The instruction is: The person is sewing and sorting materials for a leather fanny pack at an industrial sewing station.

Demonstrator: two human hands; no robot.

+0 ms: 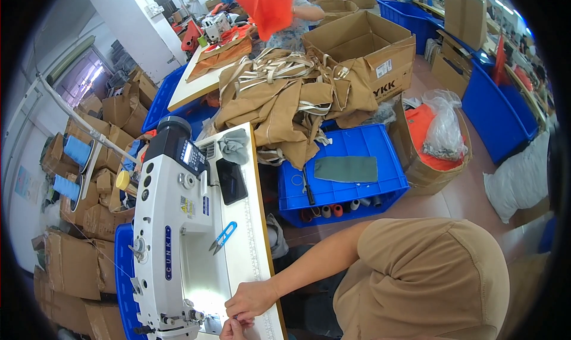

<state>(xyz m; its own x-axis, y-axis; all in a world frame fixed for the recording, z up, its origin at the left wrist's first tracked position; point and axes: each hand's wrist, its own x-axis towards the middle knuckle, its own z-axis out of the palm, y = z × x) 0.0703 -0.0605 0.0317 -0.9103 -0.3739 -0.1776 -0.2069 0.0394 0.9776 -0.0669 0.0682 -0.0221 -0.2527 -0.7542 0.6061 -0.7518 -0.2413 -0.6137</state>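
Nearest: tan-brown cloth shirt [422,274]. Right hand [251,299] and left hand [234,330] meet beside the needle end of the white metal sewing machine [157,221], which stands on the white table [241,259]; grip narrow, contents cannot be told. Blue-handled thread snips [223,237] lie near, presumably for quick reach.

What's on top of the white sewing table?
Blue scissors, what looks like a black phone, a crumpled grey cloth and the white sewing machine. The right hand and left hand cover part of the table, so anything beneath them is hidden.
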